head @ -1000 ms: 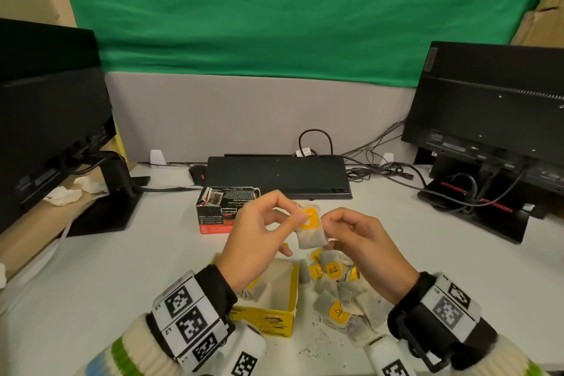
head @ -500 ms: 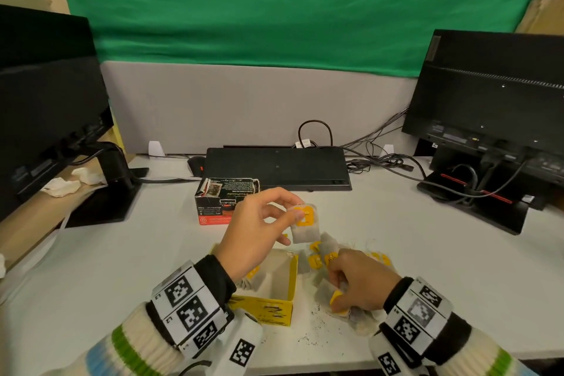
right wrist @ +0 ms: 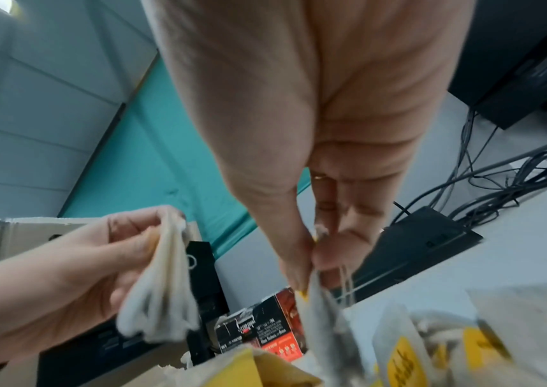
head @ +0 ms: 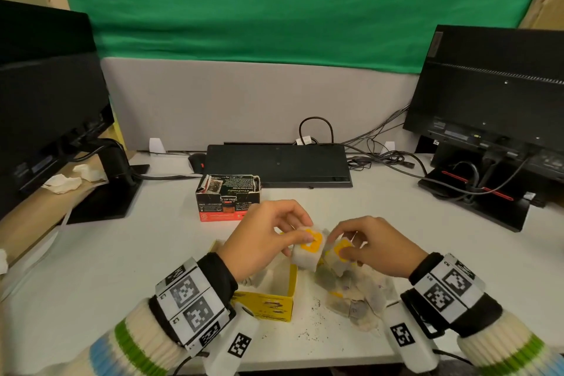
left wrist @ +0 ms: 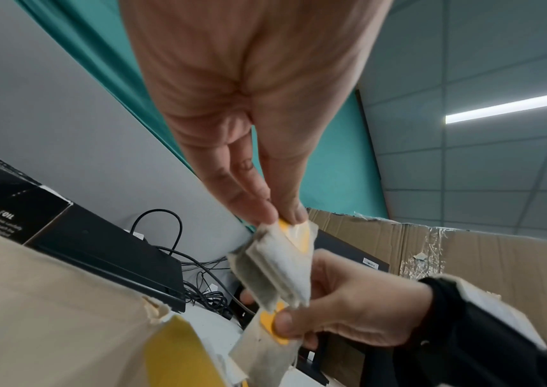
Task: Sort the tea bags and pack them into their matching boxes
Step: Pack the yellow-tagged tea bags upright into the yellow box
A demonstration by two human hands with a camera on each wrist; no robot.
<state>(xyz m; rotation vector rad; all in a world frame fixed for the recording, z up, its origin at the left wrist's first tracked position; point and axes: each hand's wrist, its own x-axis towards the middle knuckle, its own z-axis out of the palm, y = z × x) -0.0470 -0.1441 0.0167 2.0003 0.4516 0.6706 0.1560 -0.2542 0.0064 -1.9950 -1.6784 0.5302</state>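
Note:
My left hand (head: 268, 238) pinches a small stack of yellow-tagged tea bags (head: 306, 252) above the open yellow box (head: 274, 304); the same stack (left wrist: 278, 264) hangs from thumb and fingers in the left wrist view. Right beside it, my right hand (head: 366, 249) pinches one more yellow-tagged tea bag (head: 340, 256) by its top, lifted off the loose pile of tea bags (head: 357, 293). The two held bags almost touch. A black and red tea box (head: 227, 197) stands open behind the yellow box.
A black keyboard (head: 277, 163) lies at the back, with a mouse (head: 197, 160) to its left and tangled cables (head: 381, 157) to its right. Monitors on stands flank the white desk (head: 91, 253). Tea crumbs (head: 308, 330) dot the desk near its front edge.
My right hand dropped to the pile, took hold of another yellow-tagged bag and came back up beside the left hand. The left hand kept its stack, sinking slightly.

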